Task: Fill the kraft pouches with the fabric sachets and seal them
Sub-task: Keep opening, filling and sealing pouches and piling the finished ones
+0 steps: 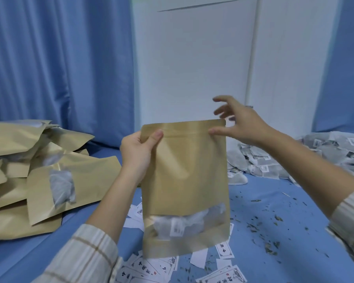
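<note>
My left hand (138,152) pinches the top left corner of the kraft pouch (184,186), held upright above the blue surface (274,201). My right hand (239,121), fingers spread, touches its top right edge. Fabric sachets (180,223) show through its window.

Home bedroom: blue curtains (59,58), white door (192,68).

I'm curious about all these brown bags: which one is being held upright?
The kraft pouch in the middle, pinched at its top by the left hand; the other pouches lie piled flat at left.
</note>
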{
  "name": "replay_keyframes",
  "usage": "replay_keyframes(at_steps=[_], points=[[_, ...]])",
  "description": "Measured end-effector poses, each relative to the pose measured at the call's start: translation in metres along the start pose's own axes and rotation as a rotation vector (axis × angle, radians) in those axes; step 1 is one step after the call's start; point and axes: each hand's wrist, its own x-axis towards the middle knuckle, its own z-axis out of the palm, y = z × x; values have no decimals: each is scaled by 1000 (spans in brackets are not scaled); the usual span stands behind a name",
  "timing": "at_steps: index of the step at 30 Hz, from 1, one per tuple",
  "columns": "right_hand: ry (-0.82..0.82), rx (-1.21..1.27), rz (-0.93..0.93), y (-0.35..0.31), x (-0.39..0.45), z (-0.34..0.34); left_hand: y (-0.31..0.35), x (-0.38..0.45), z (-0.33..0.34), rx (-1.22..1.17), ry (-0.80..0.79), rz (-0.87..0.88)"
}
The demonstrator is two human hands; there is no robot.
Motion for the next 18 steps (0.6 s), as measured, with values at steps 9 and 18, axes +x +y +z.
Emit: replay_keyframes(at_steps=[9, 18], points=[[-268, -417, -229, -60, 36, 32, 5, -9, 5, 67, -17, 98], [-270, -318, -284, -65, 30, 38, 9, -16, -4, 44, -14, 76]])
